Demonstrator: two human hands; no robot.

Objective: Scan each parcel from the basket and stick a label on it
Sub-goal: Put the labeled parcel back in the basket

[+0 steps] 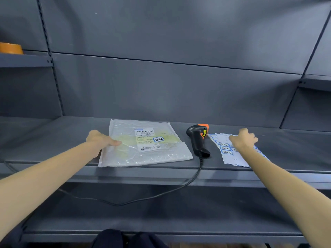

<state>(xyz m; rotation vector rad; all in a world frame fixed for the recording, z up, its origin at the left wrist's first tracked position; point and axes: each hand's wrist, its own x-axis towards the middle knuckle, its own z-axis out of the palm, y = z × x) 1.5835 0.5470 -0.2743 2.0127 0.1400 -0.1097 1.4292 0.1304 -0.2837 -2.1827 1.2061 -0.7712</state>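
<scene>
A flat white plastic parcel (143, 151) lies on the grey shelf (53, 140), with a white shipping slip and a small blue-edged label (158, 139) stuck on its top. My left hand (100, 139) grips the parcel's left edge, thumb on top. A black and orange scanner (198, 138) lies on the shelf just right of the parcel. Further right lie the label sheets (231, 154), white with blue-edged stickers. My right hand (243, 139) rests on those sheets with its fingers curled down; whether it pinches a sticker is hidden.
The scanner's black cable (179, 187) drops over the shelf's front edge and loops across the lower shelf (161, 221). An orange object (10, 48) sits on a higher shelf at far left. A grey back panel closes the rear. No basket is visible.
</scene>
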